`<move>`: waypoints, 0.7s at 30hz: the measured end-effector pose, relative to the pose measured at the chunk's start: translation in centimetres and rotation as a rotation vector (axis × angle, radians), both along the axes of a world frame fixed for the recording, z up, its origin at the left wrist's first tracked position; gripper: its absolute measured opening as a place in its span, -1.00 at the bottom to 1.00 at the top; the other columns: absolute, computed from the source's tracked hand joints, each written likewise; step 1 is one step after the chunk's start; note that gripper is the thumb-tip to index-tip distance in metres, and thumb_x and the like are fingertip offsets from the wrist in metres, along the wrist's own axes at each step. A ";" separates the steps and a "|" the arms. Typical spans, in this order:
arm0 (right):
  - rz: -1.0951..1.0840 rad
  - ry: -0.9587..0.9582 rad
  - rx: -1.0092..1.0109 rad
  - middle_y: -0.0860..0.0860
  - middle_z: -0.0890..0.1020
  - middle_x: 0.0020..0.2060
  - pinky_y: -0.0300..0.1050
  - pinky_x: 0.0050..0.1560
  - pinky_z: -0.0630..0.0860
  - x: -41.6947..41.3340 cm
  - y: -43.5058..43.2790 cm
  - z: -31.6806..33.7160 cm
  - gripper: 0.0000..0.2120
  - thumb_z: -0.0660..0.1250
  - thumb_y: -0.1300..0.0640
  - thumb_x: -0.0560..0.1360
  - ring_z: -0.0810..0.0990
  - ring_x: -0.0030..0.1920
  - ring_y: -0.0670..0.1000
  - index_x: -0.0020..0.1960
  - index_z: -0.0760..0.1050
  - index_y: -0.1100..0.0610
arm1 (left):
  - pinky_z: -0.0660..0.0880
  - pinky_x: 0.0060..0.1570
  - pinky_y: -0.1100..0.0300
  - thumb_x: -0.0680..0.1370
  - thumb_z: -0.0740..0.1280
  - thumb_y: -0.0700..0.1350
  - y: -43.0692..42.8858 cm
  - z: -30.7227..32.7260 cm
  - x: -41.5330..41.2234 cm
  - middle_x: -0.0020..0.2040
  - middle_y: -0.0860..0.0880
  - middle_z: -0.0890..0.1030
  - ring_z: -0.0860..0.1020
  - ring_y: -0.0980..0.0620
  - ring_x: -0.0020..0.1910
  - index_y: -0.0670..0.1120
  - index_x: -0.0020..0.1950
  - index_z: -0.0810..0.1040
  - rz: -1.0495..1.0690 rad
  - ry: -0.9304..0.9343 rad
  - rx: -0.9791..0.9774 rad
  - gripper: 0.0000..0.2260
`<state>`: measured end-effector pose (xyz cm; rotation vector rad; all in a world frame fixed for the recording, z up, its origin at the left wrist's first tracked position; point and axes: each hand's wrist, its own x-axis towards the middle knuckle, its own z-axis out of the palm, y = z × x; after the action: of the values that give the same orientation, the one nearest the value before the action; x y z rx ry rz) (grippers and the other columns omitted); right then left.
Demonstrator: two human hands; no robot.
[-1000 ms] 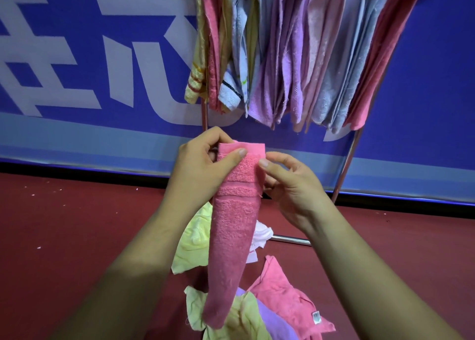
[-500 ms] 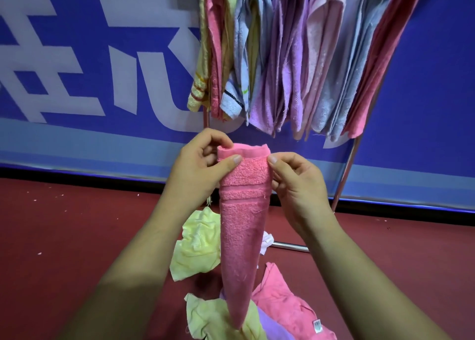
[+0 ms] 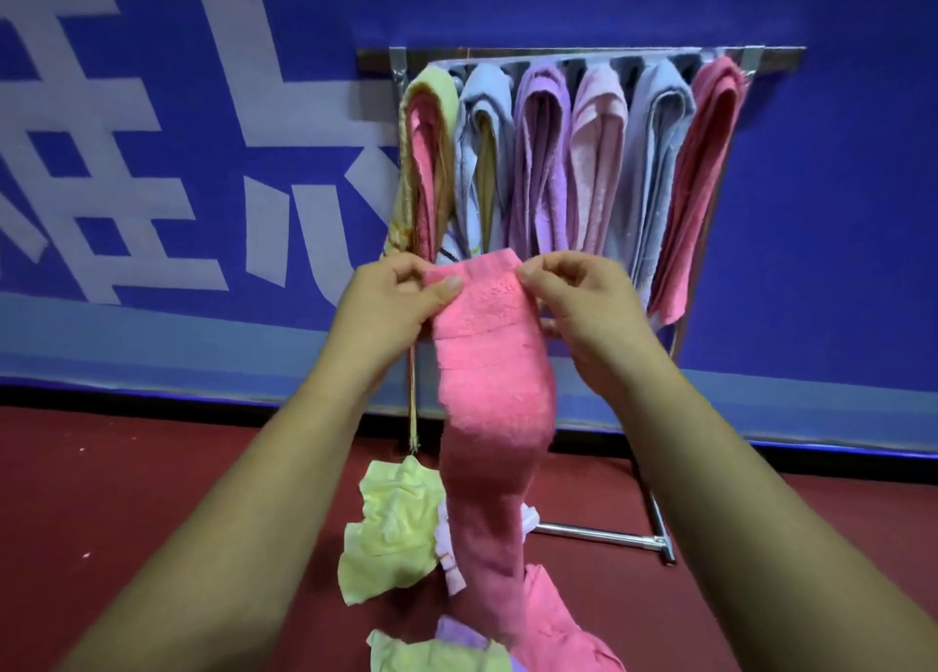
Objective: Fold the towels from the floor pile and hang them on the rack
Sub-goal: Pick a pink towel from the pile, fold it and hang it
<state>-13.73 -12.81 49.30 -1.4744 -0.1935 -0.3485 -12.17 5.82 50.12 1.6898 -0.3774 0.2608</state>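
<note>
A long pink towel (image 3: 490, 397), folded into a narrow strip, hangs down in front of me. My left hand (image 3: 391, 306) pinches its top left corner and my right hand (image 3: 583, 306) pinches its top right corner. Just behind it stands the metal rack (image 3: 578, 56), its top bar holding several folded towels (image 3: 543, 153) in yellow, blue, purple, pink and red. On the red floor below lies the pile: a crumpled yellow towel (image 3: 391, 529), a second yellow one (image 3: 431, 653), a purple piece and a pink towel (image 3: 553, 620).
A blue banner wall (image 3: 203, 163) with large white characters stands right behind the rack. The rack's right leg and foot bar (image 3: 609, 537) rest on the red floor (image 3: 127, 493). Floor to the left and right of the pile is bare.
The view tilted up, so the rack's top bar now shows. Both hands raised the pink towel's top edge toward the hanging towels and spread it slightly wider.
</note>
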 end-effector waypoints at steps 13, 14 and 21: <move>-0.035 -0.021 0.026 0.19 0.54 -0.23 0.07 -0.13 0.46 -1.4 0.3 -3.9 -0.88 0.36 0.21 0.60 0.49 -0.17 0.10 -0.11 0.59 0.16 | 0.57 -0.24 0.20 0.47 0.48 -0.16 -1.1 -8.0 -3.2 -0.18 0.01 0.73 0.68 0.10 -0.23 -0.09 -0.03 0.66 -0.140 0.201 -0.127 -0.90; -0.052 -0.014 0.010 0.19 0.55 -0.24 0.06 -0.14 0.46 -1.2 0.4 -4.4 -0.89 0.37 0.19 0.59 0.50 -0.18 0.09 -0.12 0.60 0.15 | 0.55 -0.30 0.24 0.50 0.44 -0.19 -1.3 -8.6 -3.1 -0.21 0.01 0.73 0.66 0.11 -0.27 -0.09 -0.06 0.66 -0.131 0.204 -0.159 -0.95; -0.035 0.163 0.136 0.17 0.64 -0.19 0.04 -0.09 0.50 0.3 0.1 -8.7 -0.94 0.41 0.19 0.55 0.56 -0.15 0.11 -0.06 0.66 0.15 | 0.57 -0.24 0.22 0.55 0.40 -0.24 -2.0 -10.1 -2.2 -0.13 -0.03 0.73 0.68 0.08 -0.20 -0.06 0.01 0.65 -0.134 0.241 -0.175 -0.89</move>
<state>-13.42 -12.68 40.55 -1.3660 -0.0135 -0.2633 -14.41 3.79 40.05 1.4969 -0.2773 -0.0099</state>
